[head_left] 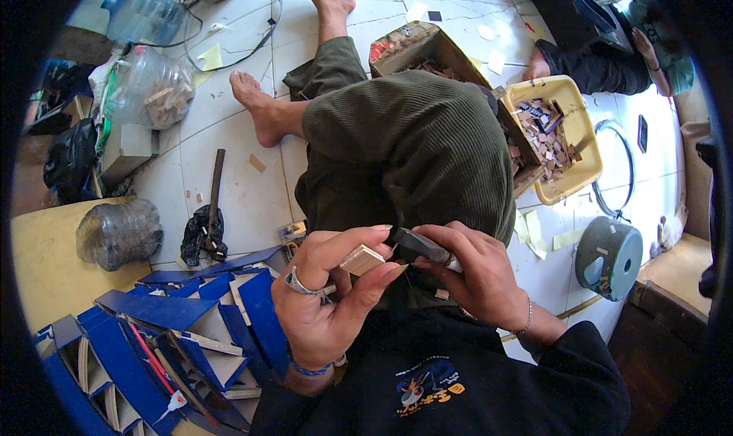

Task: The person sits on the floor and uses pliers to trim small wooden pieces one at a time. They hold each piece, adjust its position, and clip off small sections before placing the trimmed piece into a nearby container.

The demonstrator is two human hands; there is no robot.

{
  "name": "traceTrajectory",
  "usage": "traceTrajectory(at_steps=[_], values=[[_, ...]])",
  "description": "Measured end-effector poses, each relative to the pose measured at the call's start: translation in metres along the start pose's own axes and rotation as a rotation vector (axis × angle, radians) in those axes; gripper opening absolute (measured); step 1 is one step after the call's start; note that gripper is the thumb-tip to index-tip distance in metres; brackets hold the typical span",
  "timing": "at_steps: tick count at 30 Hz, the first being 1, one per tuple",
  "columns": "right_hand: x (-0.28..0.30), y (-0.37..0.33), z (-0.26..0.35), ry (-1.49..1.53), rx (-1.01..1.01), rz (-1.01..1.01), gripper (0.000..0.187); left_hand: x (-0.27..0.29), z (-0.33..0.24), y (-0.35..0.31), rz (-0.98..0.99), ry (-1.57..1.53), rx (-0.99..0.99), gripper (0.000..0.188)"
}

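My left hand [324, 310], with a ring and a blue wristband, is closed on a small flat piece of pale wood [362, 261], pinched between thumb and fingers. Across from it, my right hand [487, 285] grips a dark grey, block-shaped tool [421, 247] with a pale rounded part under the fingers. The tool's exact kind is not clear. Its near end is close to my left fingertips; whether it touches the wood cannot be made out. Both hands are above my lap, over dark green corduroy trousers [412, 138].
Blue-covered wooden pieces [160, 321] are heaped at left. Beyond my legs are a wooden box [416, 43] and a yellow basin [584, 130] of scraps. A teal round container [607, 258] stands at right. Plastic jugs [149, 12] are far left; another person [641, 62] sits far right.
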State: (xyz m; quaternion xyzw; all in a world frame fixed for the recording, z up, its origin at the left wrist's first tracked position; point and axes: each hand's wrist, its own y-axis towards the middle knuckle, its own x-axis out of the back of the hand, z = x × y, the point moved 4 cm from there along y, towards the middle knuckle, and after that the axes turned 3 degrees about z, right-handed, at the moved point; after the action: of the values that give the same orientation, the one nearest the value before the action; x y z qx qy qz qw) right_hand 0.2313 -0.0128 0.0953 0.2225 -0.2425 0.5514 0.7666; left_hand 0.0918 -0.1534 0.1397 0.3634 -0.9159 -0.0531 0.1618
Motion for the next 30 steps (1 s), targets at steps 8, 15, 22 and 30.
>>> traceTrajectory(at_steps=[8, 15, 22, 30], values=[[-0.0004, 0.0005, 0.0011, -0.016, -0.012, 0.032, 0.047, -0.0012, 0.0007, -0.0007, -0.007, 0.024, -0.033, 0.036], [-0.0036, 0.0023, 0.002, -0.039, -0.021, 0.031, 0.048, 0.0035, 0.0008, 0.0004, 0.011, 0.081, -0.023, 0.036], [-0.0036, 0.0034, 0.0027, -0.062, -0.019, 0.045, 0.047, 0.0054, 0.0027, -0.0004, 0.016, 0.061, 0.016, 0.035], [-0.004, 0.0038, 0.0018, -0.045, 0.027, 0.01, 0.042, 0.0049, 0.0015, -0.0017, 0.03, 0.061, 0.041, 0.034]])
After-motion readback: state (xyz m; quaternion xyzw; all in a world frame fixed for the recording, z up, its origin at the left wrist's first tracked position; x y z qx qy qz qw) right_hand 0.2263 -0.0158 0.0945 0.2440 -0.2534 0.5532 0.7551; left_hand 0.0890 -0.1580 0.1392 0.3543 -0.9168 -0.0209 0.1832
